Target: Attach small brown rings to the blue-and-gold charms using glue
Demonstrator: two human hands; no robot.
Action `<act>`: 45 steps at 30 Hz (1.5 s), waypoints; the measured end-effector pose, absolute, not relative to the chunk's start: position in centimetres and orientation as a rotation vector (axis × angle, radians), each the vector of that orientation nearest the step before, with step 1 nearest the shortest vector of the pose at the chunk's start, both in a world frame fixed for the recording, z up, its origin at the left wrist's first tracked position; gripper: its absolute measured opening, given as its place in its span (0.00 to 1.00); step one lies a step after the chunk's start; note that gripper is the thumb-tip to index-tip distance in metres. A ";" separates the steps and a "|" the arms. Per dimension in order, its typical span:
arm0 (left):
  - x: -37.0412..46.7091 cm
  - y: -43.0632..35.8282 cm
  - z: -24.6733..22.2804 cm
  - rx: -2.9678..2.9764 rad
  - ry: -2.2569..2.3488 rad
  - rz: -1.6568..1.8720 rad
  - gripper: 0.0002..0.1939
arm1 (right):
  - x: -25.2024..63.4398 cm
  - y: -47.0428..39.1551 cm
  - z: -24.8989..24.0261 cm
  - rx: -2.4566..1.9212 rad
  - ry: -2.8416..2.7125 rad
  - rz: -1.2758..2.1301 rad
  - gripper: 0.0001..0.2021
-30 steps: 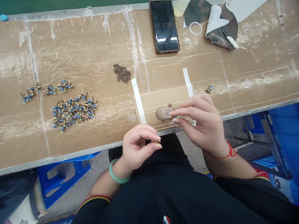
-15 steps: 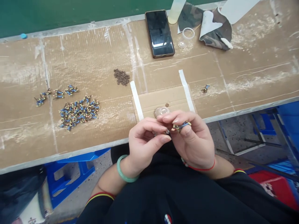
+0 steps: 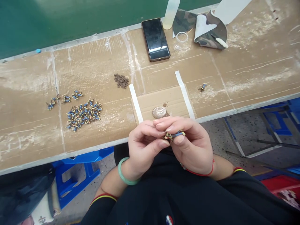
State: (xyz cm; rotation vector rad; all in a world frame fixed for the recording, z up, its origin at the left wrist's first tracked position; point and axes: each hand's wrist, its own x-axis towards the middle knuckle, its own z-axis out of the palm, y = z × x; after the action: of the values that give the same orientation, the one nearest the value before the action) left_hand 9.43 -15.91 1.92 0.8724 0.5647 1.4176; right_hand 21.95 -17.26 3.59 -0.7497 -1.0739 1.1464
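My right hand (image 3: 193, 145) pinches a small blue and yellow figurine (image 3: 175, 134) between thumb and fingers. Touching it from the other side is my left hand (image 3: 146, 140), its thumb and fingers closed at the figurine's left end; whatever small piece it holds is hidden. Just beyond my fingertips, a small clear round dish (image 3: 158, 112) rests on a cardboard piece (image 3: 150, 101). A pile of similar figurines (image 3: 83, 114) lies to the left, with a few more above it. One single figurine (image 3: 202, 87) lies to the right.
Small brown rings (image 3: 121, 81) lie in a heap mid-table. Farther back are a phone (image 3: 155, 39), a translucent bottle (image 3: 171, 15), a clear ring (image 3: 182, 37) and camouflage cloth (image 3: 211, 29). White tape strips (image 3: 184, 93) flank the cardboard. A blue stool (image 3: 79, 175) stands below the table.
My hands have come closer together, and the figurine has moved left to meet my left fingertips. The camera view has shifted and turned slightly.
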 end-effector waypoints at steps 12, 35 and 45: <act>10.2 -17.3 1.5 0.852 0.556 1.466 0.08 | 21.5 -17.8 2.9 -0.744 -1.015 1.060 0.09; 9.7 -18.3 0.0 1.277 0.567 1.409 0.23 | 21.4 -17.1 2.1 -0.717 -1.038 0.840 0.10; 9.3 -18.3 0.9 1.325 0.502 1.149 0.39 | 21.5 -16.7 3.4 -0.777 -0.875 0.947 0.05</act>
State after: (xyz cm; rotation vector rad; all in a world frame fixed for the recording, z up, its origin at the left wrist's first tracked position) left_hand 9.31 -18.26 0.90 1.3253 0.5015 1.1491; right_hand 21.49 -16.75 3.44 -0.7771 -0.8751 0.9473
